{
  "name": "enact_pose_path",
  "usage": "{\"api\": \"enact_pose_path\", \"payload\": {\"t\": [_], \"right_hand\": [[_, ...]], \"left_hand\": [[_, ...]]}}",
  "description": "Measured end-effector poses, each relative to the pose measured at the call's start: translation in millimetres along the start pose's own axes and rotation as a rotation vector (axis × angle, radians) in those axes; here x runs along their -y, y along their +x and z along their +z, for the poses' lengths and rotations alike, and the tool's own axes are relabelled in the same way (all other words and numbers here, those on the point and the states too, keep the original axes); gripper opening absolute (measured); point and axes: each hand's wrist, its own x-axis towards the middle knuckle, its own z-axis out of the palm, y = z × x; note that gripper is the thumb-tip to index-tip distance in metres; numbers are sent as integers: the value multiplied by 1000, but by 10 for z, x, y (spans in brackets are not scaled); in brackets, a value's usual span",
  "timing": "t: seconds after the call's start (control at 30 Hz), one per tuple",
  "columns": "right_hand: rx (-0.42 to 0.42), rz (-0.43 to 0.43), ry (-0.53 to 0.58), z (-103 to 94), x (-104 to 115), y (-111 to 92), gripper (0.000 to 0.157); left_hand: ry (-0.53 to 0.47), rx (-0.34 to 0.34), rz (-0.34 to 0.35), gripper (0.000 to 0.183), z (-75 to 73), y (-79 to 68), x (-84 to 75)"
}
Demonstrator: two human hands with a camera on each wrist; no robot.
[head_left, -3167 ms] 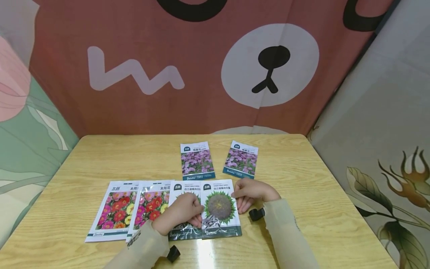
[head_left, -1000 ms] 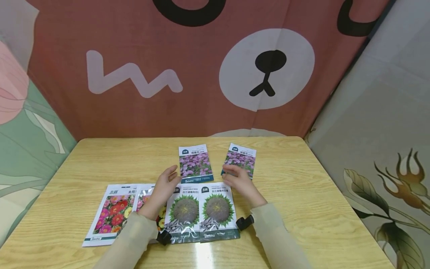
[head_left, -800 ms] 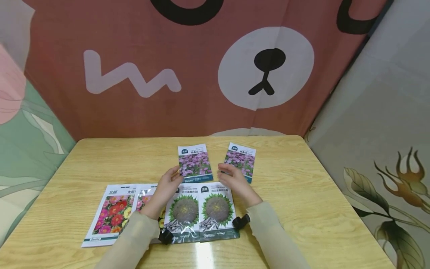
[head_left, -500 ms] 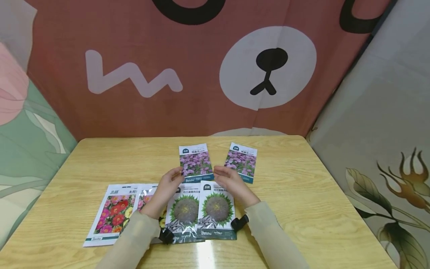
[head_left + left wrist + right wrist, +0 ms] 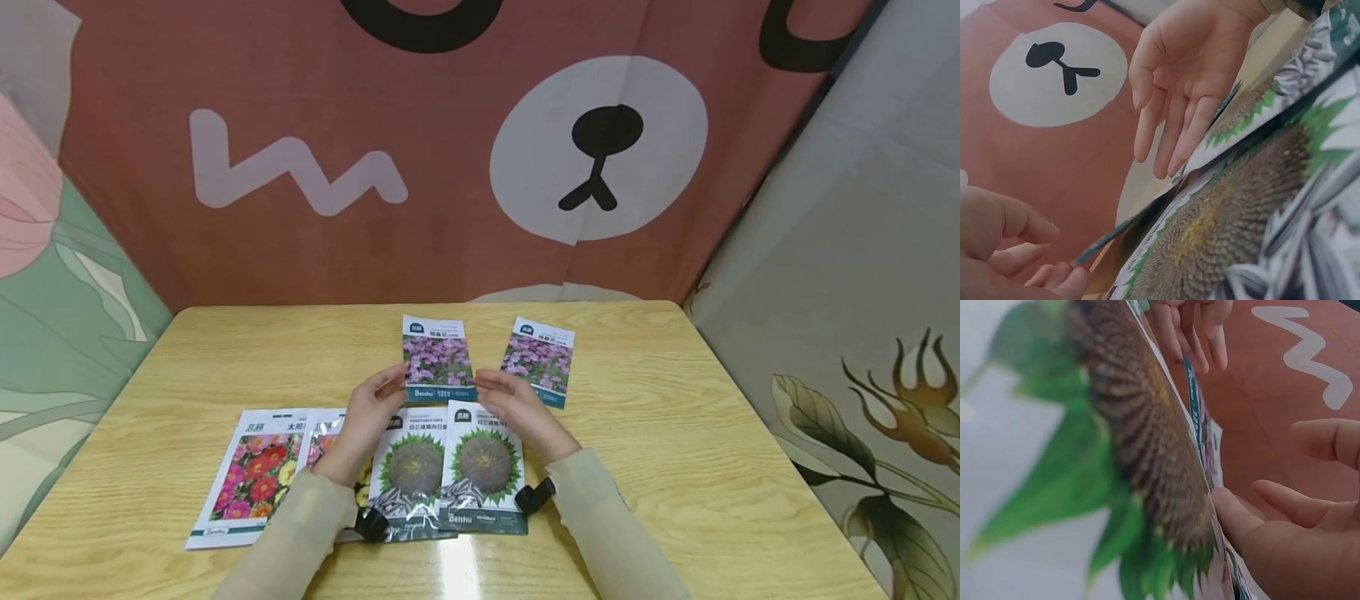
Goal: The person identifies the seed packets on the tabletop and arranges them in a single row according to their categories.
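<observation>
Red cloth (image 5: 450, 167): hangs behind the desk (image 5: 637, 467).
Desk: of pale wood.
Red-flower packets (image 5: 258, 475): two, at the left, the second partly hidden by the left sleeve (image 5: 300, 533).
Sunflower packets (image 5: 483, 458): two, overlapping, in the middle.
Right purple packet (image 5: 536, 360): at the back, slightly turned.
Left purple packet (image 5: 438, 358): beside it, apart.
Left grip (image 5: 369, 410): fingers loosely apart, at this packet's left edge.
Right grip (image 5: 517, 404): fingers spread, at its right edge.

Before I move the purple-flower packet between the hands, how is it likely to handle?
The purple-flower packet looks thin edge-on in the left wrist view, so it's probably light and somewhat bendy. Its flat shape should keep it from rolling. Pulled toward the sunflower packets, it may snag on their top edges, which sit close to its lower edge.
</observation>
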Motion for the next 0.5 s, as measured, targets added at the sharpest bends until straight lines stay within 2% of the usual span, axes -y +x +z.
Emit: {"api": "enact_pose_path", "payload": {"t": [0.3, 0.5], "right_hand": [[17, -9, 37, -15, -17, 11, 54], [5, -14, 33, -11, -36, 20, 54]], "left_hand": [[-100, -85, 19, 50, 33, 23, 41], [-141, -82, 33, 56, 54, 35, 68]]}}
